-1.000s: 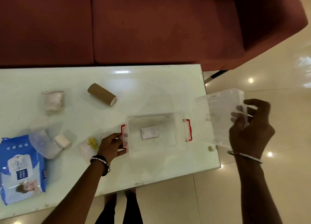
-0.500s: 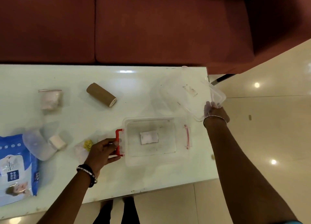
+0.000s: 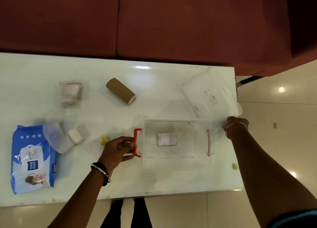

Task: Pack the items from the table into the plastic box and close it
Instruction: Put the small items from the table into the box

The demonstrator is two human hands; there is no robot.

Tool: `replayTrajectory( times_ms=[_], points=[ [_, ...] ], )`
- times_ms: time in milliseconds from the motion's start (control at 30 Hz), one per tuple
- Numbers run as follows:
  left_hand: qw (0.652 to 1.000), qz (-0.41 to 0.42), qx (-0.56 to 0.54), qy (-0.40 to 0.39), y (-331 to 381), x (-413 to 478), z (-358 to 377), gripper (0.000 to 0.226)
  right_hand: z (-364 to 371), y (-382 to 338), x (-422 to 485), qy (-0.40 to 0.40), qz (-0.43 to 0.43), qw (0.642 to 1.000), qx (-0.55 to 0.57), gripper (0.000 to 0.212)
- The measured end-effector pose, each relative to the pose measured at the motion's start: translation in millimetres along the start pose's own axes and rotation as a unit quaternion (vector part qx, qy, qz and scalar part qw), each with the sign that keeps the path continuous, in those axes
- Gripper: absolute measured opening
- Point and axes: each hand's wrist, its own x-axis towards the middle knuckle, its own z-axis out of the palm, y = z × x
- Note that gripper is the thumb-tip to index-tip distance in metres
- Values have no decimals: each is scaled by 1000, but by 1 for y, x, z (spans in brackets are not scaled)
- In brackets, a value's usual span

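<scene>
Lying at nine o'clock on the white table (image 3: 154, 83) is a blue pack of wipes (image 3: 32, 157). A brown paper roll (image 3: 120, 93) lies at eleven o'clock from the clear plastic box (image 3: 171, 163). The left hand (image 3: 116, 150) pinches its red clip (image 3: 137, 142). The open box sits at the table's four o'clock, its clear flat lid (image 3: 211, 97) at one o'clock. The right hand (image 3: 235, 125) touches the lid; I cannot tell if it grips.

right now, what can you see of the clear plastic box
The plastic box is clear, rectangular, upright and open on the white table, empty but for a white label on its floor. A red latch sits at each short end; the left hand grips the left one. Its lid lies off behind it.
</scene>
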Motion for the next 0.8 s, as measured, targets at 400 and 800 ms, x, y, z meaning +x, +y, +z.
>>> replayTrajectory(
  times_ms=[400, 800],
  points=[
    [994, 19, -15, 105, -1, -20, -27, 16, 9, 19, -229, 52, -588, 803, -86, 27],
    [906, 222, 215, 288, -20, -19, -104, 35, 105, 101, -392, -223, -647, 693, -229, 36]
  ],
)
